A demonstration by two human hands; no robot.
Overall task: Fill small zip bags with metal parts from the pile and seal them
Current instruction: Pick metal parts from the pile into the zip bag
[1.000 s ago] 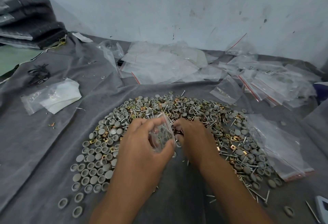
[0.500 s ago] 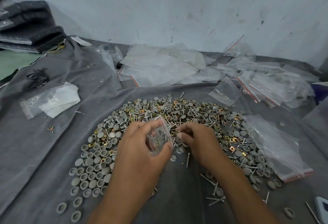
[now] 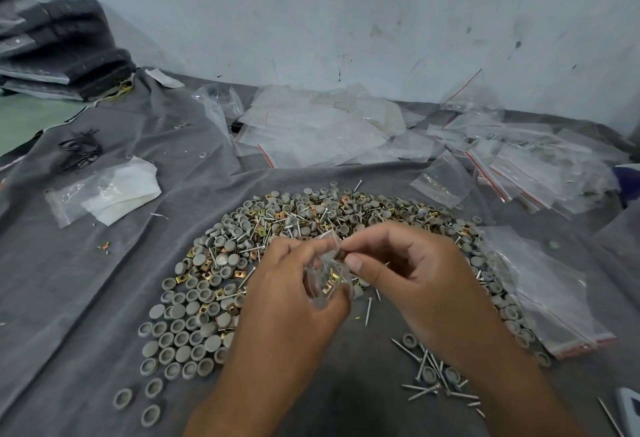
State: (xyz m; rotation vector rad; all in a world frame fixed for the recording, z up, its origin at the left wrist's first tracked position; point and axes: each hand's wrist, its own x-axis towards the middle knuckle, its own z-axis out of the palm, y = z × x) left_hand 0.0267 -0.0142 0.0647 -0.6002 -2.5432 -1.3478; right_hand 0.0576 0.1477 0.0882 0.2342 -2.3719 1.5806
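Nearest camera, loose nails [image 3: 431, 372] seen scattered on grey cloth [image 3: 69, 298]. Just beyond, small zip bag [image 3: 327, 280] gripped by left hand [image 3: 294, 298], fingers curled round it, mouth held open; brass pieces visible inside. Right hand [image 3: 412, 273] pinched at bag mouth, thumb against forefinger; small part apparently held, too small to confirm. Bag held above near edge of parts pile [image 3: 294, 214]: grey caps, brass squares, nails. Farther back, empty zip bags [image 3: 322, 128] heaped against wall [image 3: 346, 13].
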